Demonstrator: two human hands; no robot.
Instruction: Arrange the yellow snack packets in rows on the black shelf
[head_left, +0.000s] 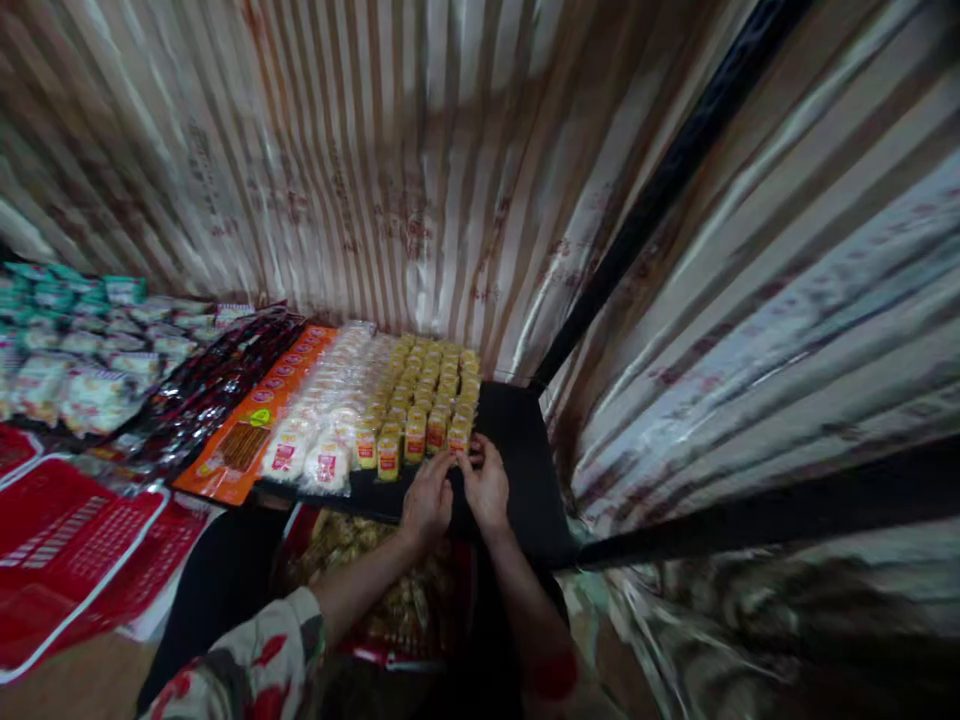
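Several rows of small yellow snack packets with red labels stand upright on the black table. At the front right corner of these rows, my left hand and my right hand come together at one yellow snack packet. The fingers of both hands are bent and closed at its lower edge and side. My fingertips partly cover its bottom. Just left of the yellow rows lie clear-wrapped white round snacks with red labels.
Below the table edge sits a red container full of loose yellow packets. Further left are an orange snack bag, dark shiny packets, white and green packets, and red bags. A striped plastic sheet and a black pole stand behind.
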